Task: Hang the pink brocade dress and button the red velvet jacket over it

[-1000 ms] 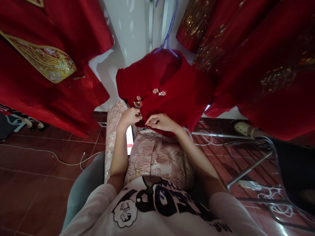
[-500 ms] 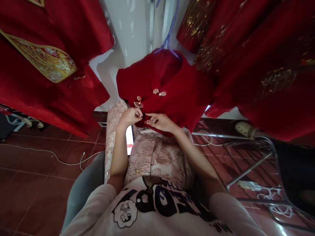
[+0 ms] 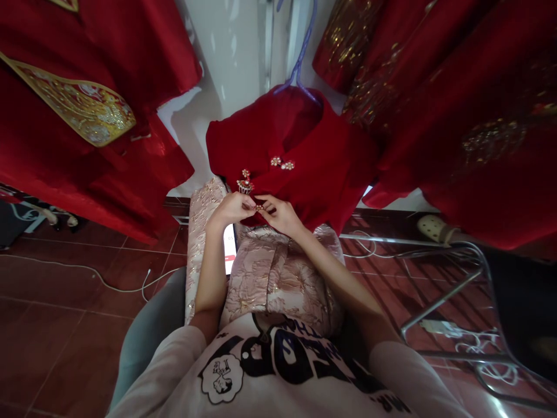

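Observation:
A red garment (image 3: 313, 186) hangs in front of me from a purple hanger (image 3: 299, 68), its lower part over my lap. Jewelled flower-shaped fasteners (image 3: 282, 164) sit on its front, and a dangling ornament (image 3: 245, 184) shows at its left. At the lower edge, my right hand (image 3: 281, 215) pinches a small jewelled fastener (image 3: 259, 208) between thumb and fingertips. My left hand (image 3: 238, 206) meets it there with fingertips closed together; whatever they pinch is too small to make out.
A lit phone (image 3: 228, 249) lies beside my left forearm on the pink-gold brocade cloth (image 3: 200, 232). Red embroidered garments hang left (image 3: 87, 110) and right (image 3: 435, 116). A metal-framed chair (image 3: 483, 273), white cables (image 3: 483, 342) and another person's clog (image 3: 430, 227) are at the right.
My right hand has moved slightly left and up with the jewelled fastener, bringing it against my left fingertips. The gap between my hands has closed.

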Tool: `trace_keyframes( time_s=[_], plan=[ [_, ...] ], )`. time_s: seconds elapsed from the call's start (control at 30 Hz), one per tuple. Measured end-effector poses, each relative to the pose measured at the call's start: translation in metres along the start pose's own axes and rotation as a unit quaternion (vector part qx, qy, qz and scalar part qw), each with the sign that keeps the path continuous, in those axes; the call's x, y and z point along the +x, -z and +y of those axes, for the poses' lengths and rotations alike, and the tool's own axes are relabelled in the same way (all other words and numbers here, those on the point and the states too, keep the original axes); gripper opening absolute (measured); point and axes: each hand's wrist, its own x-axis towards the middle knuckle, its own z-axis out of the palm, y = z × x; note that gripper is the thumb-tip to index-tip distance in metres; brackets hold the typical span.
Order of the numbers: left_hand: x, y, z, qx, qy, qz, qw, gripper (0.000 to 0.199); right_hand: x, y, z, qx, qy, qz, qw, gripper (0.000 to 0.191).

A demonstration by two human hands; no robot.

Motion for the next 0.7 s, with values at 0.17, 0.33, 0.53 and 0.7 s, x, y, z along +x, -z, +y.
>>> trace_keyframes(
  time_s=[0.17, 0.33, 0.53, 0.7],
  plan=[
    [0.001, 0.0, 0.003, 0.01, -0.005, 0.004, 1.0, 0.021, 0.0, -0.001, 0.001, -0.016, -0.005, 0.006, 1.0, 0.037],
    [0.001, 0.001, 0.001, 0.014, -0.019, 0.008, 1.0, 0.02, -0.001, -0.005, 0.003, -0.021, 0.0, 0.018, 1.0, 0.037],
    [0.001, 0.001, -0.007, 0.014, -0.012, 0.001, 1.0, 0.022, -0.001, -0.004, 0.0, -0.047, -0.018, 0.017, 0.999, 0.035],
    [-0.002, 0.001, -0.004, 0.117, -0.038, 0.007, 0.992, 0.049, -0.002, 0.022, -0.013, -0.059, -0.024, 0.021, 0.998, 0.028]
  ],
)
